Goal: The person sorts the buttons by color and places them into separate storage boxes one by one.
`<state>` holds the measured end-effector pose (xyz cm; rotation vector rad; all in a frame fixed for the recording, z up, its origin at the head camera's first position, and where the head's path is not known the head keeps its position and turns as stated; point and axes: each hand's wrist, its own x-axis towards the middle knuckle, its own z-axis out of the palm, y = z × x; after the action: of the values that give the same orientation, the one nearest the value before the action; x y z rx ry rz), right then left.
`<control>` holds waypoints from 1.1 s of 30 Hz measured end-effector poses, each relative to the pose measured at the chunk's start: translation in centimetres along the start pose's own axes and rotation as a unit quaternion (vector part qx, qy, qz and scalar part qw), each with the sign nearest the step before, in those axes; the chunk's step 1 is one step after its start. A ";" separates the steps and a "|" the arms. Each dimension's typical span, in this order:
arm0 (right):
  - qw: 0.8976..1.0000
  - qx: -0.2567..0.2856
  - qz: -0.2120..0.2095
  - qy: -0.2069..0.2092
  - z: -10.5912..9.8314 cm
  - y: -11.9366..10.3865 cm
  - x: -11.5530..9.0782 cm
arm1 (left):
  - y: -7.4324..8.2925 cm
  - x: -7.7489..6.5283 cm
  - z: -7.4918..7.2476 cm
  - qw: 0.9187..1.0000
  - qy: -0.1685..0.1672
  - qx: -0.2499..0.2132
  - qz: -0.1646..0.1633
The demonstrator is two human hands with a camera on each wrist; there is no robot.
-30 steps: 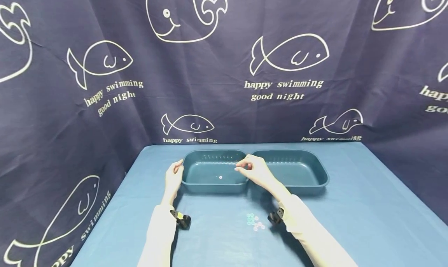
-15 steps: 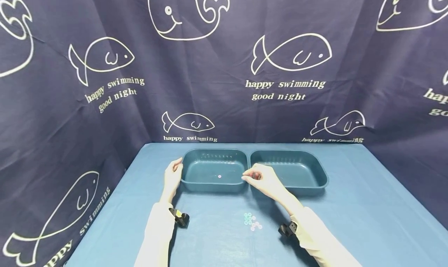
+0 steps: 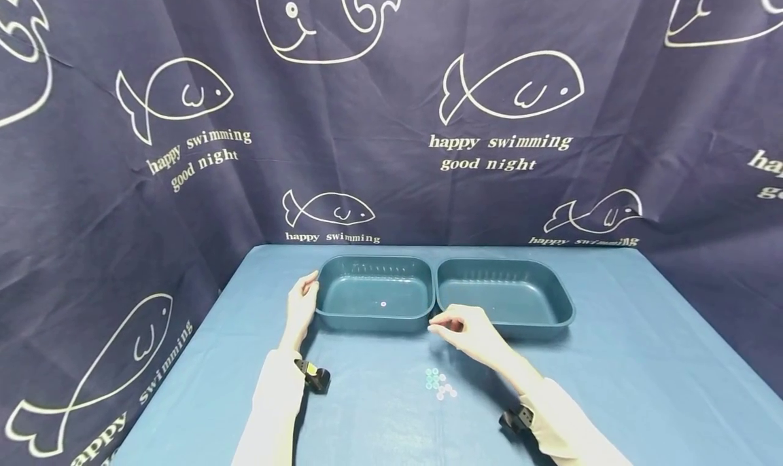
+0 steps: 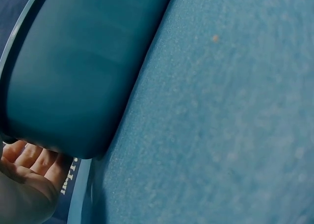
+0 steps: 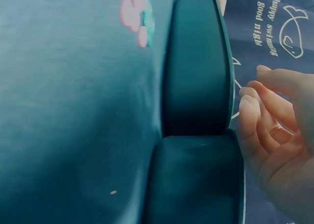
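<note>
In the head view my left hand rests at the left end of the left teal bin. The left wrist view has its relaxed fingers beside the bin's end wall; its thumb is mostly hidden. My right hand hovers by the front corner where the two bins meet. Its fingers bend loosely toward the thumb, with a gap and nothing visible between them in the right wrist view. One small pink ring lies inside the left bin. Several small mint-green rings and pink rings lie grouped on the table.
The right teal bin stands beside the left one, their ends close together. Both sit toward the back of the blue-covered table. A dark blue curtain with white fish drawings hangs behind and around the sides.
My right hand has drawn back from above the left bin's right end, toward me and slightly right, down to the front corner between the bins. My left hand stays at the bin's end.
</note>
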<state>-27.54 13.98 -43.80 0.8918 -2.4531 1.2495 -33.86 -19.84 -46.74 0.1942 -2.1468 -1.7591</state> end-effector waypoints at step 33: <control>0.985 0.023 -0.054 -0.161 -0.6 0.8 -3.3 | -0.4 -0.2 0.0 1.000 -0.002 -0.012 -0.001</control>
<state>-25.52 16.14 -45.55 1.3127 -2.5794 1.2094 -33.70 -19.87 -47.15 0.1887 -2.1286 -1.7862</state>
